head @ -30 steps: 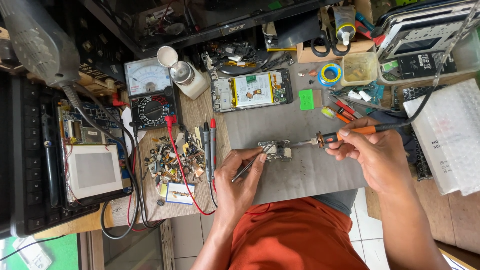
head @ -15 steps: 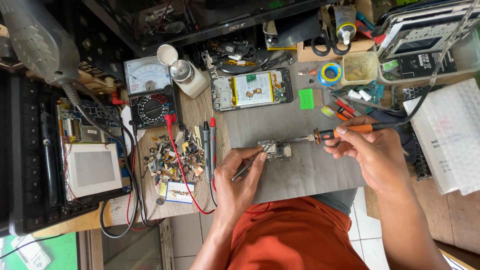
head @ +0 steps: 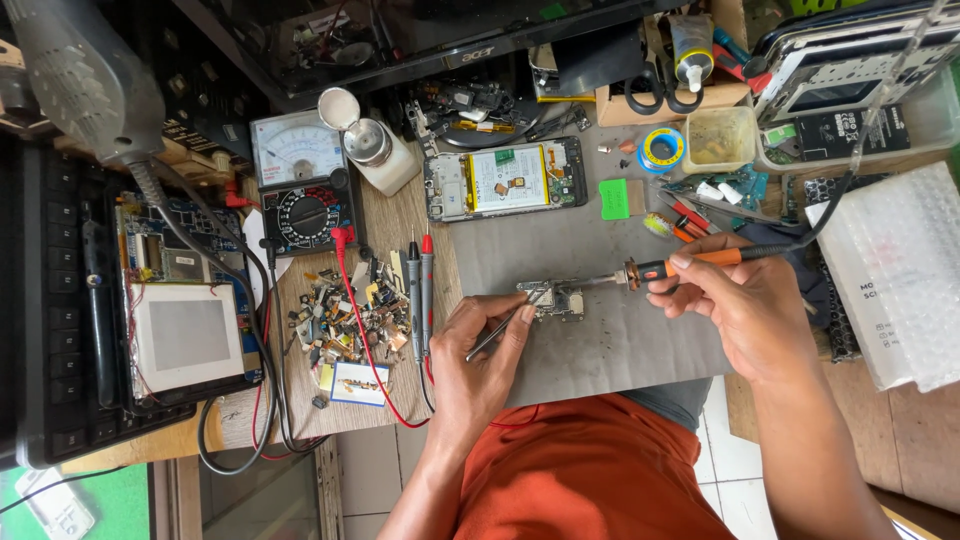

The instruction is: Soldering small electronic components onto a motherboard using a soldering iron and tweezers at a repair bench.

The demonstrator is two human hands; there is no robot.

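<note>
Right fingers pinch soldering iron; left hand grips tweezers

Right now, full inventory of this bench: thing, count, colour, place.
small circuit board: 1, silver, grey mat centre
soldering iron: 1, orange handle, tip at the board
tweezers: 1, metal, pointing at the board
opened phone: 1, black frame, mat's far edge
analog multimeter: 1, black, left of the phone
test probes: 2, red and black, beside the mat
loose parts pile: 1, mixed, left of the probes
solder reel: 1, blue, right of the phone
left hand: holds the tweezers
right hand: holds the soldering iron
</note>
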